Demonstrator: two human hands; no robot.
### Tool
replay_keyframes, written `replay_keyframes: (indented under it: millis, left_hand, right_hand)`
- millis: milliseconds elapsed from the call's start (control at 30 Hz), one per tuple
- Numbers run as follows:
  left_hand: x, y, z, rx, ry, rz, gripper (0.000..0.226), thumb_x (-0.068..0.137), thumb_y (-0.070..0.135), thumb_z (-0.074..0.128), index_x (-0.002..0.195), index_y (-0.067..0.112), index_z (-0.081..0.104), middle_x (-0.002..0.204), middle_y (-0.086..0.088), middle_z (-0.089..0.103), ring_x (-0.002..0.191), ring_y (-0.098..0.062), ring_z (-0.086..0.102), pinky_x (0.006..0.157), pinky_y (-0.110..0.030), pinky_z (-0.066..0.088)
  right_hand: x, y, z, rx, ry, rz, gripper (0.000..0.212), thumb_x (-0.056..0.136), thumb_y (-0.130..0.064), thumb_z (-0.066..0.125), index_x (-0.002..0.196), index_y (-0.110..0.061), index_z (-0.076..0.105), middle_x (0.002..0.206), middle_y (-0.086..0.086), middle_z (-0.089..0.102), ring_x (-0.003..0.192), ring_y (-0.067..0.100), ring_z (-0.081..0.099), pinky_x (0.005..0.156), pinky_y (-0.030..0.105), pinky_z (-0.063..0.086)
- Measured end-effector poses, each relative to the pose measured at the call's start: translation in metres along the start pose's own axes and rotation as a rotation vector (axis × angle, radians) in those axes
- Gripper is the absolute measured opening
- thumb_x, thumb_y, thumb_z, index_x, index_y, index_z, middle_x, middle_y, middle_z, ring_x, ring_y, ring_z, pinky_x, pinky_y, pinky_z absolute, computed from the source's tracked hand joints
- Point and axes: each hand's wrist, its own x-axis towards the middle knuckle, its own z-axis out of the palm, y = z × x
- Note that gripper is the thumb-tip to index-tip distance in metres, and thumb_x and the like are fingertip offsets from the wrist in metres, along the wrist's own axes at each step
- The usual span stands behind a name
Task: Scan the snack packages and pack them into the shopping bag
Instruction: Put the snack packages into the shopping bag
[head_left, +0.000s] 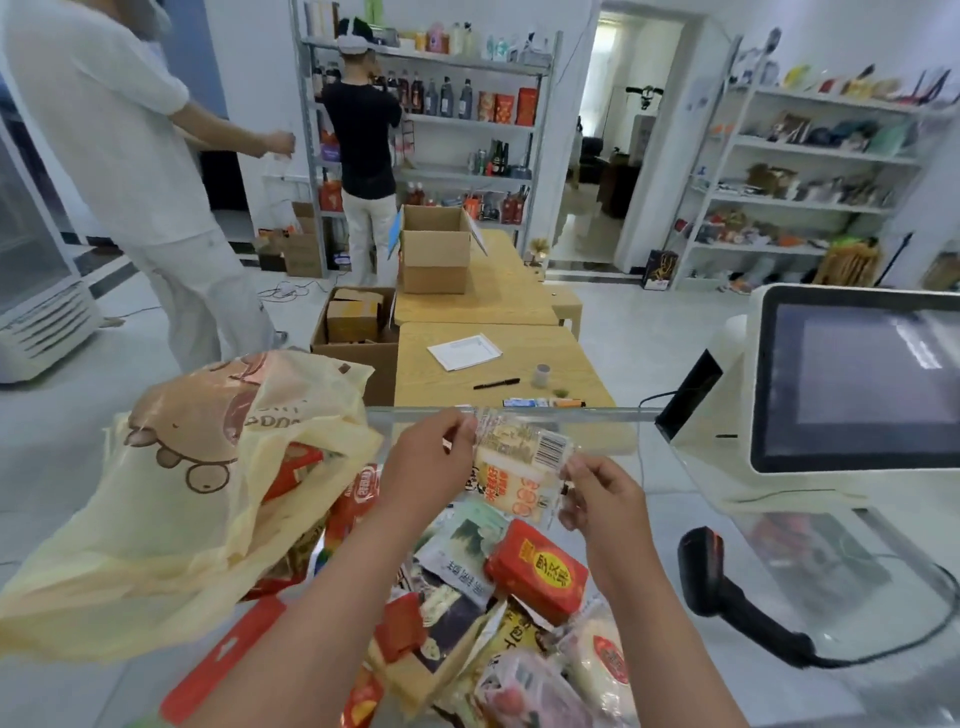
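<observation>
Between both hands—left hand (423, 462), right hand (597, 493)—each pinching an edge, hangs the snack package (519, 467).

We cannot see all of the bag (171, 499); the snacks inside it are mostly hidden. The screen (862, 379) is cut off at the right edge. Our arms cover part of the snack pile (498, 613). The far shelf things (810, 182) are too blurry to name.

An open cardboard box (435, 254) is set on a wooden table (519, 296); a notepad (465, 352) and pen (496, 383) are laid nearer, beside stocked shelves (795, 156).
</observation>
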Motion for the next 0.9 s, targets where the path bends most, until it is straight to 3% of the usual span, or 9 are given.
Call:
replay_keyframes:
  millis: [200, 333, 367, 433, 500, 600, 733, 800, 900]
  left_hand:
    - [-0.005, 0.038, 0.064, -0.043, -0.111, -0.081, 0.026, 0.100, 0.036, 0.042, 0.088, 0.021, 0.059, 0.074, 0.000, 0.062, 0.066, -0.017, 0.059, 0.063, -0.033, 0.051]
    - [-0.011, 0.062, 0.098, -0.837, -0.226, -0.533, 0.042, 0.097, 0.051, 0.041, 0.096, 0.016, 0.065, 0.061, -0.003, 0.062, 0.057, -0.015, 0.064, 0.065, -0.033, 0.055]
    - [-0.015, 0.064, 0.108, -1.053, -0.243, -0.574, 0.051, 0.095, 0.056, 0.039, 0.101, 0.012, 0.066, 0.064, -0.005, 0.065, 0.063, -0.017, 0.066, 0.072, -0.036, 0.054]
    - [-0.026, 0.059, 0.133, -1.226, -0.286, -0.581, 0.059, 0.091, 0.058, 0.043, 0.112, 0.007, 0.065, 0.096, -0.015, 0.072, 0.092, -0.028, 0.068, 0.091, -0.045, 0.050]
    - [-0.038, 0.062, 0.155, -1.233, -0.315, -0.574, 0.047, 0.089, 0.043, 0.056, 0.122, 0.009, 0.059, 0.115, -0.022, 0.066, 0.103, -0.036, 0.064, 0.098, -0.052, 0.044]
    - [-0.040, 0.065, 0.179, -1.196, -0.160, -0.635, 0.029, 0.085, 0.014, 0.067, 0.112, 0.016, 0.055, 0.101, -0.017, 0.068, 0.082, -0.027, 0.067, 0.084, -0.042, 0.054]
    - [-0.035, 0.065, 0.195, -1.146, -0.103, -0.658, 0.025, 0.088, 0.007, 0.066, 0.105, 0.019, 0.052, 0.099, -0.010, 0.071, 0.084, -0.019, 0.069, 0.084, -0.037, 0.055]
    - [-0.033, 0.067, 0.202, -1.147, -0.085, -0.663, 0.024, 0.088, 0.006, 0.065, 0.100, 0.021, 0.051, 0.089, -0.005, 0.072, 0.075, -0.015, 0.070, 0.073, -0.031, 0.057]
    - [-0.032, 0.066, 0.215, -1.175, -0.070, -0.681, 0.025, 0.088, 0.006, 0.066, 0.106, 0.018, 0.054, 0.095, -0.008, 0.072, 0.080, -0.020, 0.070, 0.061, -0.028, 0.059]
  right_hand:
    - [0.014, 0.008, -0.060, 0.076, -0.001, 0.129, 0.018, 0.098, -0.008, 0.048, 0.086, 0.002, 0.056, 0.056, 0.009, 0.050, 0.042, 0.015, 0.046, 0.044, 0.030, 0.047]
    - [0.022, 0.014, -0.094, 0.225, 0.000, 0.207, 0.015, 0.099, -0.010, 0.048, 0.088, -0.001, 0.053, 0.062, 0.013, 0.059, 0.046, 0.018, 0.054, 0.049, 0.030, 0.053]
    - [0.023, 0.014, -0.099, 0.255, -0.017, 0.220, 0.015, 0.099, -0.010, 0.048, 0.088, -0.001, 0.053, 0.060, 0.010, 0.062, 0.048, 0.019, 0.058, 0.051, 0.031, 0.055]
    - [0.024, 0.015, -0.105, 0.270, -0.048, 0.248, 0.015, 0.099, -0.010, 0.048, 0.088, -0.001, 0.054, 0.059, 0.006, 0.064, 0.053, 0.022, 0.063, 0.054, 0.031, 0.057]
    - [0.026, 0.019, -0.111, 0.223, -0.067, 0.283, 0.014, 0.097, -0.008, 0.050, 0.089, 0.001, 0.057, 0.067, 0.010, 0.063, 0.056, 0.024, 0.064, 0.050, 0.031, 0.055]
    - [0.032, 0.025, -0.124, 0.117, -0.072, 0.327, 0.015, 0.096, -0.008, 0.053, 0.092, 0.004, 0.061, 0.073, 0.013, 0.058, 0.056, 0.023, 0.060, 0.043, 0.028, 0.047]
    - [0.038, 0.025, -0.141, 0.062, -0.048, 0.365, 0.011, 0.093, -0.006, 0.057, 0.087, 0.001, 0.062, 0.071, 0.012, 0.059, 0.051, 0.019, 0.058, 0.040, 0.024, 0.040]
    - [0.040, 0.023, -0.147, 0.037, -0.059, 0.375, 0.010, 0.092, -0.006, 0.058, 0.088, 0.002, 0.063, 0.072, 0.012, 0.061, 0.048, 0.018, 0.058, 0.039, 0.023, 0.039]
    - [0.044, 0.022, -0.160, -0.065, -0.048, 0.365, 0.011, 0.092, -0.006, 0.057, 0.087, 0.000, 0.064, 0.075, 0.013, 0.064, 0.046, 0.016, 0.057, 0.038, 0.023, 0.037]
